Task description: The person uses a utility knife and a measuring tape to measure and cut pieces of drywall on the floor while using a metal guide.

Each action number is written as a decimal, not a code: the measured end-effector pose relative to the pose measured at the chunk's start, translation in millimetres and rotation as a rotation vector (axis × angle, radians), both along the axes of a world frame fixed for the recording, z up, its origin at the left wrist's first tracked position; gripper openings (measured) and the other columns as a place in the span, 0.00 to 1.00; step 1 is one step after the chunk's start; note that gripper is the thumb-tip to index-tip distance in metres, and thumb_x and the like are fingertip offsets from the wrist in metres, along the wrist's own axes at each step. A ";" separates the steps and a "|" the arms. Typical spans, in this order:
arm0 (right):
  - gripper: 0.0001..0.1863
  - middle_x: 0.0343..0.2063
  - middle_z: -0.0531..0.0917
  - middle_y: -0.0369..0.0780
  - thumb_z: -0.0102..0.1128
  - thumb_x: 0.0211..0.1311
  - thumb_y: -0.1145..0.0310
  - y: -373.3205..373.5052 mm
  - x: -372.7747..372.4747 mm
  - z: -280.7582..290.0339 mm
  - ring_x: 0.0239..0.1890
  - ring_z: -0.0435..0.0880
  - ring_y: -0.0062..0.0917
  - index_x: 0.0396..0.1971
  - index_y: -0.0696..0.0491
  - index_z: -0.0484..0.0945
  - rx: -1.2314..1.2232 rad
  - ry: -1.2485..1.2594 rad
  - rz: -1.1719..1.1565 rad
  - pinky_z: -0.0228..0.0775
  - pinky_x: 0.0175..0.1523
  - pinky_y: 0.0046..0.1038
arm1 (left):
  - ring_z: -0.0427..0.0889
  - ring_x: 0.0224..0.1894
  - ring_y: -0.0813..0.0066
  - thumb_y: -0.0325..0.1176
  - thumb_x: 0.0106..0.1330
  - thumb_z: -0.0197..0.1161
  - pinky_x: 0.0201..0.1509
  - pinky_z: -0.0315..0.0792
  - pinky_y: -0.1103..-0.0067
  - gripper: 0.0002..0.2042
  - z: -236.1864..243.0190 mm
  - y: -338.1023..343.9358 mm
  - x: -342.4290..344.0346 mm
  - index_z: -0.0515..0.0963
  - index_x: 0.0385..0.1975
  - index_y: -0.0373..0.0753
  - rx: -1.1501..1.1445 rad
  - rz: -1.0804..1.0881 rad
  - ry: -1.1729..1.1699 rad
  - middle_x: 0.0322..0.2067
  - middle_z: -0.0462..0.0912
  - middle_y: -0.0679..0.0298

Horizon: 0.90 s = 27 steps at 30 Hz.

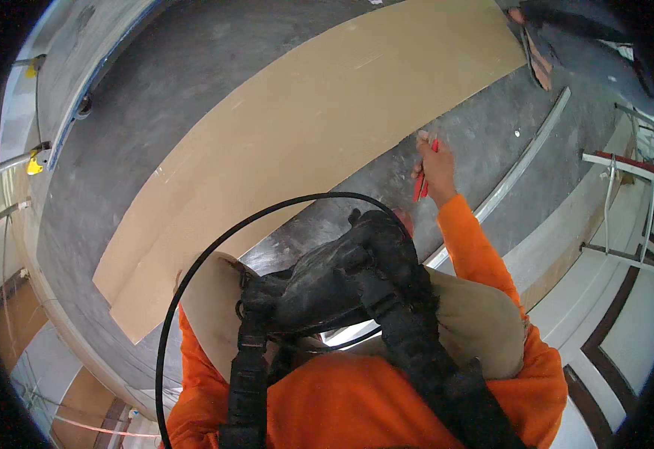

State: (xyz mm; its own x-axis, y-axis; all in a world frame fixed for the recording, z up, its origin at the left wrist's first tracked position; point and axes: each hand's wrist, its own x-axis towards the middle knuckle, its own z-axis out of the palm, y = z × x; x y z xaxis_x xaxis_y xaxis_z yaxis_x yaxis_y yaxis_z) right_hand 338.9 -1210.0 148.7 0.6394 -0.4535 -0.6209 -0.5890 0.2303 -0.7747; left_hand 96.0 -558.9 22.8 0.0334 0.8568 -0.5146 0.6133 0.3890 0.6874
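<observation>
My right hand (pixel 437 170) curls round a slim red hand tool (pixel 420 187) beside the long edge of a broad, flat tan sheet (pixel 319 112) laid across the dark grey floor (pixel 185 82). The fingers are folded in, the tool's ends poking out above and below; whether my fingertips touch the sheet, I cannot tell. My left hand is out of view, so I cannot say how it stands.

The tool looks small, light and rigid, best gripped round the middle as I have it. The sheet appears thin and stiffish, light for its breadth but likely to bow if raised by one corner; I judge its face smooth enough to slide under a palm, its corners easily chipped. Two hands spread along opposite long edges would suit it.

A worn black fabric bag (pixel 319 280) hangs from straps at my front, between my knees, its contents hidden. A thin black cable (pixel 304 198) arcs above it. A long pale metal strip (pixel 525 163) lies to my right.
</observation>
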 end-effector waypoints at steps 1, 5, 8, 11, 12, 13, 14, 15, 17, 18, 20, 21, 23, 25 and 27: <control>0.11 0.28 0.75 0.35 0.64 0.59 0.65 -5.1 -1.7 -11.5 0.17 0.69 0.20 0.37 0.52 0.73 -0.051 0.014 0.023 0.69 0.20 0.29 | 0.81 0.45 0.53 0.38 0.55 0.70 0.52 0.73 0.62 0.23 -0.3 -0.4 -13.8 0.75 0.50 0.38 -0.143 0.082 -0.039 0.47 0.80 0.52; 0.12 0.29 0.75 0.36 0.64 0.59 0.64 -13.3 7.8 -42.4 0.17 0.68 0.20 0.38 0.52 0.73 0.223 0.021 -0.168 0.69 0.21 0.30 | 0.80 0.47 0.54 0.39 0.56 0.68 0.53 0.72 0.62 0.23 9.0 7.2 -44.3 0.75 0.51 0.39 -0.310 0.174 -0.155 0.48 0.80 0.53; 0.13 0.27 0.74 0.36 0.65 0.59 0.65 -19.0 31.4 -52.6 0.17 0.68 0.21 0.38 0.53 0.72 0.321 0.029 -0.176 0.69 0.21 0.30 | 0.79 0.47 0.54 0.40 0.57 0.67 0.54 0.72 0.61 0.23 2.4 4.9 -56.4 0.75 0.52 0.39 -0.359 0.194 -0.203 0.48 0.79 0.54; 0.12 0.24 0.72 0.37 0.63 0.58 0.66 -32.3 32.6 -76.2 0.17 0.69 0.23 0.34 0.54 0.70 0.294 0.088 -0.159 0.70 0.20 0.32 | 0.79 0.48 0.54 0.40 0.58 0.66 0.54 0.71 0.61 0.23 -4.5 2.1 -55.6 0.74 0.52 0.39 -0.366 0.187 -0.215 0.49 0.79 0.54; 0.11 0.22 0.72 0.38 0.63 0.58 0.67 -35.0 33.7 -77.6 0.16 0.70 0.24 0.32 0.55 0.70 0.272 0.102 -0.149 0.71 0.20 0.33 | 0.79 0.48 0.55 0.41 0.58 0.66 0.55 0.71 0.61 0.23 -2.9 4.1 -56.7 0.74 0.52 0.39 -0.368 0.188 -0.222 0.49 0.79 0.54; 0.11 0.22 0.72 0.38 0.63 0.58 0.67 -31.5 34.1 -76.7 0.16 0.70 0.24 0.32 0.55 0.70 0.261 0.089 -0.150 0.71 0.20 0.33 | 0.79 0.49 0.55 0.41 0.58 0.66 0.55 0.71 0.61 0.23 1.8 9.5 -58.7 0.74 0.52 0.39 -0.358 0.200 -0.227 0.50 0.78 0.55; 0.11 0.23 0.72 0.38 0.63 0.58 0.67 -28.4 33.3 -75.2 0.16 0.70 0.24 0.32 0.56 0.70 0.250 0.077 -0.148 0.71 0.20 0.33 | 0.79 0.49 0.55 0.41 0.59 0.65 0.55 0.71 0.60 0.23 1.3 12.9 -57.7 0.74 0.53 0.39 -0.350 0.196 -0.233 0.50 0.78 0.55; 0.11 0.23 0.72 0.38 0.63 0.57 0.68 -26.9 33.1 -72.7 0.16 0.70 0.24 0.32 0.56 0.70 0.238 0.065 -0.143 0.71 0.20 0.33 | 0.78 0.49 0.55 0.41 0.59 0.65 0.56 0.70 0.60 0.23 -0.8 15.4 -56.6 0.74 0.53 0.39 -0.348 0.197 -0.241 0.50 0.78 0.55; 0.11 0.24 0.73 0.38 0.63 0.58 0.68 -36.8 29.8 -80.9 0.16 0.69 0.23 0.33 0.56 0.71 0.250 0.059 -0.119 0.71 0.20 0.33 | 0.78 0.50 0.55 0.42 0.60 0.64 0.56 0.70 0.60 0.23 -4.2 17.0 -53.9 0.74 0.53 0.39 -0.356 0.212 -0.255 0.51 0.78 0.55; 0.11 0.24 0.74 0.38 0.63 0.58 0.68 -42.9 29.2 -84.2 0.16 0.69 0.23 0.33 0.56 0.71 0.255 0.056 -0.104 0.71 0.20 0.33 | 0.78 0.50 0.55 0.42 0.60 0.64 0.56 0.70 0.60 0.23 -9.4 14.9 -52.0 0.73 0.53 0.39 -0.365 0.213 -0.261 0.51 0.78 0.56; 0.10 0.25 0.74 0.38 0.62 0.58 0.68 -37.1 28.0 -82.2 0.16 0.69 0.22 0.34 0.56 0.72 0.286 0.037 -0.093 0.71 0.20 0.32 | 0.78 0.50 0.55 0.43 0.61 0.63 0.57 0.69 0.60 0.23 -5.4 24.4 -52.8 0.73 0.54 0.39 -0.351 0.218 -0.276 0.52 0.77 0.56; 0.10 0.26 0.75 0.38 0.62 0.58 0.68 -35.0 27.9 -80.9 0.16 0.69 0.22 0.35 0.56 0.73 0.300 0.028 -0.086 0.72 0.20 0.32 | 0.78 0.51 0.55 0.43 0.61 0.63 0.57 0.69 0.60 0.23 -5.3 26.7 -54.1 0.73 0.54 0.39 -0.347 0.231 -0.281 0.52 0.77 0.56; 0.10 0.26 0.75 0.37 0.62 0.58 0.67 -32.3 28.2 -80.4 0.17 0.69 0.22 0.35 0.55 0.73 0.261 0.055 -0.089 0.72 0.20 0.31 | 0.77 0.51 0.56 0.43 0.61 0.62 0.58 0.69 0.59 0.23 -1.9 35.1 -54.5 0.73 0.54 0.39 -0.340 0.240 -0.298 0.52 0.77 0.56; 0.11 0.26 0.75 0.37 0.63 0.58 0.66 -31.9 26.9 -80.8 0.17 0.69 0.21 0.35 0.55 0.73 0.256 0.071 -0.080 0.72 0.21 0.30 | 0.77 0.52 0.56 0.44 0.62 0.61 0.58 0.68 0.59 0.23 3.0 43.2 -54.3 0.73 0.55 0.39 -0.330 0.249 -0.325 0.53 0.77 0.57; 0.12 0.27 0.75 0.36 0.64 0.58 0.65 -35.8 27.4 -81.4 0.17 0.69 0.21 0.35 0.55 0.74 0.285 0.077 -0.060 0.72 0.21 0.30 | 0.77 0.52 0.56 0.44 0.63 0.61 0.59 0.68 0.59 0.24 7.4 46.0 -57.7 0.72 0.55 0.39 -0.325 0.261 -0.339 0.53 0.76 0.57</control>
State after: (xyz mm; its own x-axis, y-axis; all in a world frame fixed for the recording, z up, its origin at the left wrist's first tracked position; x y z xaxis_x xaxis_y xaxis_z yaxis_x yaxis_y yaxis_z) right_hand 366.3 -1245.8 67.2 0.5629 -0.2892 -0.7743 -0.6225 0.4679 -0.6273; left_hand 38.3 -513.0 30.2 0.0515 0.6575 -0.7517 0.2323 0.7242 0.6493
